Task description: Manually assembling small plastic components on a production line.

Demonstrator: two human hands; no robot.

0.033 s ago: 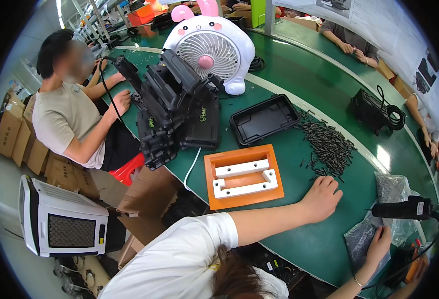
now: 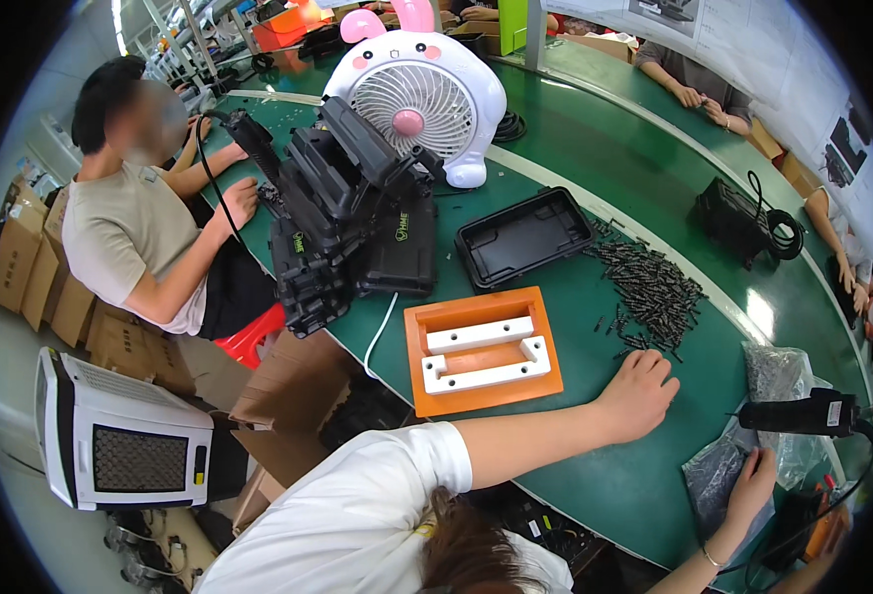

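My left hand (image 2: 640, 392) lies palm down on the green table (image 2: 654, 485), its fingertips at the near edge of a heap of small black screws (image 2: 649, 287). Left of that hand sits an orange jig (image 2: 482, 350) with two white blocks set in it. My right hand (image 2: 750, 477) rests with spread fingers on a clear plastic bag (image 2: 714, 475) at the table's near right. Just above this hand lies a black electric screwdriver (image 2: 803, 412) with its cable. Neither hand holds anything that I can see.
An empty black plastic tray (image 2: 523, 238) lies behind the jig. Stacked black housings (image 2: 342, 223) and a white rabbit-shaped fan (image 2: 421, 99) stand further back. A seated person (image 2: 129, 238) works at the left, other people's hands (image 2: 699, 96) at the far side. Cardboard boxes (image 2: 30, 267) stand on the floor.
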